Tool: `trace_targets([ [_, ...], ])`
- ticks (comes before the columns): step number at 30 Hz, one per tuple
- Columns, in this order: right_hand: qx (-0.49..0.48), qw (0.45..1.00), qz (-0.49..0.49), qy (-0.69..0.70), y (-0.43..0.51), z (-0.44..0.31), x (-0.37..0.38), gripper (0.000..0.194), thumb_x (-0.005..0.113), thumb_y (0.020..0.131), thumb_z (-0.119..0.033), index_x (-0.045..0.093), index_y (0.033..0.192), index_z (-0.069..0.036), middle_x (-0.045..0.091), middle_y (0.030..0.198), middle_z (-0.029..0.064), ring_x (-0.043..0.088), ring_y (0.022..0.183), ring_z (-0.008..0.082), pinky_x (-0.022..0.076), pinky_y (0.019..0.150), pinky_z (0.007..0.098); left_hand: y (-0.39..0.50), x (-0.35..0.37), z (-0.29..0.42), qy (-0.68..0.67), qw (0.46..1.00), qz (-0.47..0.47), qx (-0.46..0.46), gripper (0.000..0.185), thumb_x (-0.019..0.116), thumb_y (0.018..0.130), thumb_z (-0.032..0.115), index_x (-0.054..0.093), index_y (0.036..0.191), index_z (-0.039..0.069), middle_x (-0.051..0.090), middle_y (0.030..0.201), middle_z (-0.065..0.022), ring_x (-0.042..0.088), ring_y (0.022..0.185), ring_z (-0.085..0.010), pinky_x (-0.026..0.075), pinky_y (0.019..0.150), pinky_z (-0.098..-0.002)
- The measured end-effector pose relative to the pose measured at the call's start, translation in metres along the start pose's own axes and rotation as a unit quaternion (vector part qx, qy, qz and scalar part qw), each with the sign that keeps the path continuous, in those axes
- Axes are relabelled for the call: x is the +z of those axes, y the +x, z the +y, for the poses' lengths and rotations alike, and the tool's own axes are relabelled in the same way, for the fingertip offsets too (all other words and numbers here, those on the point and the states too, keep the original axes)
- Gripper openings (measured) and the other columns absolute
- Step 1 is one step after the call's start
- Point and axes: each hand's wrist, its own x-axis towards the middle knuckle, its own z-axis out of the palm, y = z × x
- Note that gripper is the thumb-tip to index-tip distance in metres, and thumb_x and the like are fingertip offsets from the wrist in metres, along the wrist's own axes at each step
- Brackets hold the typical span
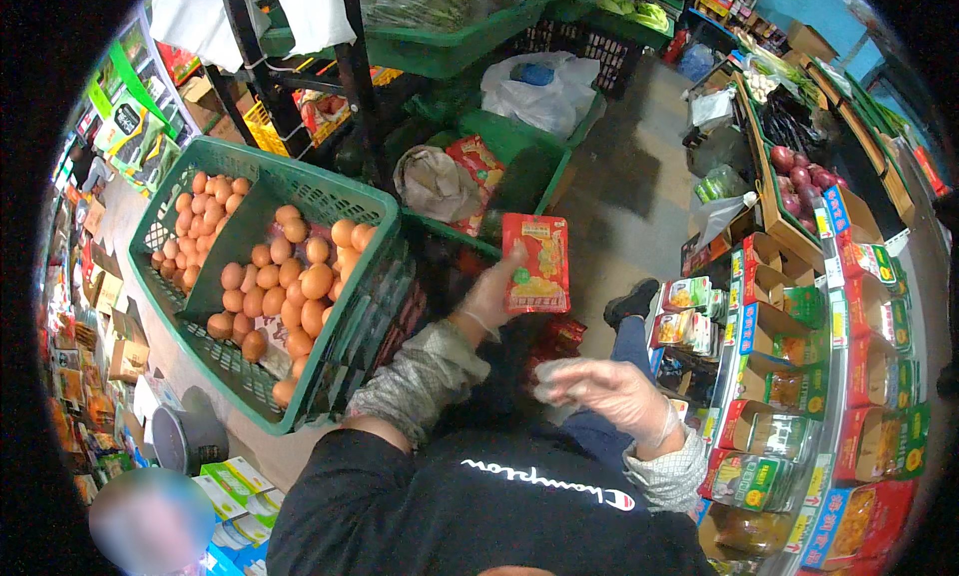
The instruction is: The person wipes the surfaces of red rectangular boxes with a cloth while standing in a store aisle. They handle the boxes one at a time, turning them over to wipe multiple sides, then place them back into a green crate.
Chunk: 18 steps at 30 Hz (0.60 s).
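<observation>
My left hand (483, 302), in a thin clear glove and patterned sleeve cover, grips a red printed food pouch (536, 265) by its left edge. The pouch faces up, with its thumb side partly covered. To its lower right, my right hand (610, 392) wears a similar clear glove; its fingers are loosely bent and no held thing shows. Just beyond those fingertips, dark red packets (558, 340) lie low in shadow. Ahead of the left hand is a green plastic crate (558, 175) with more red pouches (477, 175) and a crumpled cloth sack (434, 182) in it.
At left stands a green basket (300, 175) of brown eggs (288, 272) beside a black metal rack post (359, 89). A grey bin (187, 437) is behind it. Close on the right, shelves hold boxed jars (779, 433) and red onions (802, 179). Tiled floor (599, 224) runs ahead.
</observation>
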Motion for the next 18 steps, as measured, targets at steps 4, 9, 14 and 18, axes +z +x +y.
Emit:
trace_targets([
  [4, -0.088, 0.994, 0.060, -0.039, 0.016, -0.008, 0.000, 0.034, 0.064, 0.111, -0.020, 0.071, 0.137, 0.001, 0.074, 0.135, 0.0117, 0.071, 0.118, 0.0194, 0.0557, 0.106, 0.0359, 0.000, 0.000, 0.002, -0.013, 1.000, -0.009, 0.014, 0.062, 0.055, 0.113, 0.048, 0.051, 0.156, 0.004, 0.067, 0.147, -0.0175, 0.069, 0.129, -0.0344, 0.057, 0.111, -0.0554],
  [9, -0.122, 0.990, 0.054, -0.042, 0.048, -0.023, -0.009, 0.030, 0.064, 0.111, -0.016, 0.071, 0.135, 0.001, 0.072, 0.139, 0.0152, 0.072, 0.122, 0.0240, 0.0568, 0.107, 0.0391, -0.003, -0.004, 0.006, 0.001, 1.000, -0.026, 0.015, 0.064, 0.053, 0.113, 0.052, 0.054, 0.154, 0.003, 0.069, 0.143, -0.0173, 0.072, 0.125, -0.0333, 0.058, 0.109, -0.0524],
  [14, -0.137, 0.986, 0.073, -0.059, 0.096, -0.036, -0.015, 0.027, 0.061, 0.112, -0.012, 0.071, 0.133, 0.002, 0.073, 0.136, 0.0138, 0.072, 0.121, 0.0239, 0.0565, 0.107, 0.0387, -0.001, -0.018, 0.007, -0.028, 0.998, -0.058, 0.006, 0.065, 0.052, 0.113, 0.055, 0.053, 0.153, 0.004, 0.067, 0.143, -0.0157, 0.069, 0.128, -0.0308, 0.056, 0.109, -0.0496],
  [18, -0.135, 0.972, 0.143, -0.131, 0.155, -0.043, -0.013, 0.027, 0.062, 0.111, -0.012, 0.072, 0.132, 0.001, 0.075, 0.130, 0.0108, 0.072, 0.113, 0.0200, 0.0559, 0.102, 0.0343, -0.002, -0.018, 0.008, -0.019, 0.998, -0.015, 0.056, 0.057, 0.054, 0.112, 0.050, 0.060, 0.147, 0.006, 0.072, 0.136, -0.0121, 0.073, 0.120, -0.0303, 0.060, 0.104, -0.0473],
])
